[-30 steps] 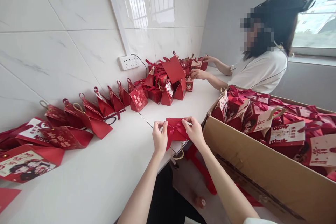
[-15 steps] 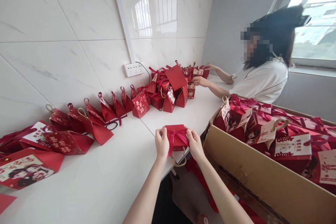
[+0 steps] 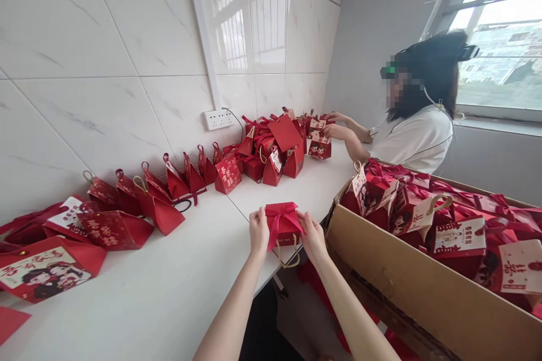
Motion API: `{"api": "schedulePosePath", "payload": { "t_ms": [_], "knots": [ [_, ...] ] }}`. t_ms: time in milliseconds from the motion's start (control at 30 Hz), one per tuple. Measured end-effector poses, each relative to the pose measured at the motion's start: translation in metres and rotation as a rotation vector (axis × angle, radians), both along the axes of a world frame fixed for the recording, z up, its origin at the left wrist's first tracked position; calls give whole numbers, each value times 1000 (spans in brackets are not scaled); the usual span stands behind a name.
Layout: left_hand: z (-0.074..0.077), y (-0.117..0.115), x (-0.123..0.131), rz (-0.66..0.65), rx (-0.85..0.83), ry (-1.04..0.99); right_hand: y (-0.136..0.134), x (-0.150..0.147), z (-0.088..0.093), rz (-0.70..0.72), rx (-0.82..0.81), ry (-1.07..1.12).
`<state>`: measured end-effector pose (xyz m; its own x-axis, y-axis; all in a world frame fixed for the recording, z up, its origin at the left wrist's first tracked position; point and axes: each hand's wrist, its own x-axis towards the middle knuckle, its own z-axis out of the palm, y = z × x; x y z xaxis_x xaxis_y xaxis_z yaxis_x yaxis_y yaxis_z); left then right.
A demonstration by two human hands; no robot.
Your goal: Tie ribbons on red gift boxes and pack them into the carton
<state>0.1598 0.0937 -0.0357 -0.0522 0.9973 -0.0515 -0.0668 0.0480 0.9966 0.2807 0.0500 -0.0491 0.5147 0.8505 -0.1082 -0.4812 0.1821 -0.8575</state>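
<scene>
A small red gift box [image 3: 288, 238] rests at the near edge of the white table [image 3: 169, 282], tied with a dark pink ribbon [image 3: 277, 221] in a bow. A twisted rope handle [image 3: 288, 264] hangs from its near side over the edge. My left hand [image 3: 259, 232] is closed at the left end of the bow, thumb and fingers pinched together. On the opposite side, my right hand [image 3: 312, 237] has its fingers pinched at the bow's right end. The fingers partly hide the ends of the ribbon.
On my right stands a cardboard carton [image 3: 406, 276] full of ribboned red boxes. Red gift boxes [image 3: 167, 214] line the wall to the left, with a heap of more boxes [image 3: 262, 152] farther back. A co-worker [image 3: 417, 135] at the far end handles boxes. A power strip [image 3: 220, 119] is on the wall.
The view has tilted up slightly. My hands stay at the two sides of the bow, the right fingers a little looser. The co-worker has lifted a box slightly.
</scene>
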Motion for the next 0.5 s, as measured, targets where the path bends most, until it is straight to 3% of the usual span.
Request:
{"api": "schedulePosePath", "payload": {
  "t_ms": [133,233,333,400,500],
  "knots": [
    [-8,-4,-24,-207,9,-88,-35,17,-14,-28,10,66],
    [-7,-5,-44,-527,104,-64,-72,28,-34,-6,-105,32],
    [4,3,-52,-840,143,32,-105,36,-51,35,-271,-106],
    [12,12,-52,-932,130,135,-119,43,-56,62,-292,-234],
    [17,24,-46,-951,127,247,-130,59,-51,55,-217,-460]
  ]
}}
